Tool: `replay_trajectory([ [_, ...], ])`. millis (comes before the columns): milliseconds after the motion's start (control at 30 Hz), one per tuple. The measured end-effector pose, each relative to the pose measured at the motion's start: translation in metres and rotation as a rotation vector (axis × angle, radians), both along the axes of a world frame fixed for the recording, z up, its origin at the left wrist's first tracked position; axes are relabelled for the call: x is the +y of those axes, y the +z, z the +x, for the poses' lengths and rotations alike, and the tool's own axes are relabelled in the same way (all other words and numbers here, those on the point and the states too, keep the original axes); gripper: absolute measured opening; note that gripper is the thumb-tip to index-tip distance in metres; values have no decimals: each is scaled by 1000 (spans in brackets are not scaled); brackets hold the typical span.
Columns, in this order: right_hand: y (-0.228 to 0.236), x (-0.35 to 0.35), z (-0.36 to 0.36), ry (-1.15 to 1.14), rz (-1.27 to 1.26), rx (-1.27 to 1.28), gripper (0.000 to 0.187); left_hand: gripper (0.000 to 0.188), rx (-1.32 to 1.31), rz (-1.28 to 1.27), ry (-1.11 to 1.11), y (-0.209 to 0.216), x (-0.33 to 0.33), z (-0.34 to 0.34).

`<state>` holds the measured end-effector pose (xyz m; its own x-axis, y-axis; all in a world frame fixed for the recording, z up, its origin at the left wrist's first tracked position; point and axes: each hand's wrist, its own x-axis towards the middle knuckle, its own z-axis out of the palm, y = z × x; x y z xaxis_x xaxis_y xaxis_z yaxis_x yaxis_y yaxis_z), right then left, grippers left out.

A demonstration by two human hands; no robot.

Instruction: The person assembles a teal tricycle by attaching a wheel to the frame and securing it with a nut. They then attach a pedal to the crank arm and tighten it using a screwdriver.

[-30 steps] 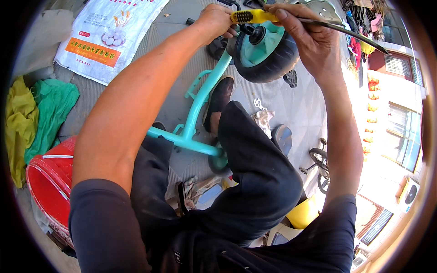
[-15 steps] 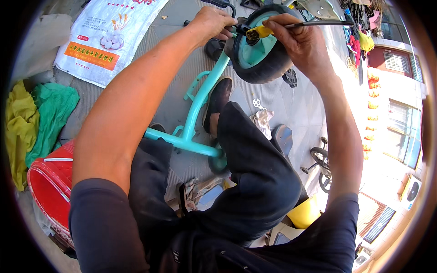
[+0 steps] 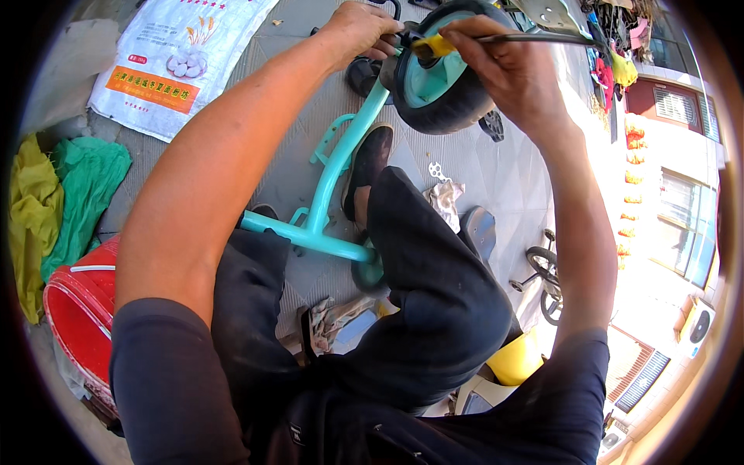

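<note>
A turquoise child's tricycle lies between my legs, its front wheel with black tyre and turquoise hub at the far end. My left hand is closed on a dark part of the tricycle beside that wheel; its fingertips partly hide what they grip. From the right, my right hand grips a brush with a yellow head and a long dark handle. The brush head is against or just over the hub's near side; exact contact cannot be made out. A black pedal sticks out beside the tyre.
A printed white sack lies at far left, above green cloth and a red bucket. On the paving are a flat metal wrench and a rag. A yellow container and small wheels stand right.
My right hand and the brush have shifted slightly up and left over the hub. The left hand keeps its hold. The whole view has moved a little.
</note>
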<state>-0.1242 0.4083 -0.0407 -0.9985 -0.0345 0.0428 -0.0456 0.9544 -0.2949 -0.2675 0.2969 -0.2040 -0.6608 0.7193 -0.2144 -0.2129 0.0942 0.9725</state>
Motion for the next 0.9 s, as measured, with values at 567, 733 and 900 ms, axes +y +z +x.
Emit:
replay_trajectory([
  [567, -39, 41, -24, -499, -1078, 836, 28, 46, -527, 338, 252, -8, 29, 97],
  [733, -35, 33, -21, -521, -961, 781, 29, 38, -652, 475, 308, -19, 46, 97],
  [900, -47, 23, -11, -498, -1111, 914, 30, 37, -579, 433, 277, -23, 43, 100],
])
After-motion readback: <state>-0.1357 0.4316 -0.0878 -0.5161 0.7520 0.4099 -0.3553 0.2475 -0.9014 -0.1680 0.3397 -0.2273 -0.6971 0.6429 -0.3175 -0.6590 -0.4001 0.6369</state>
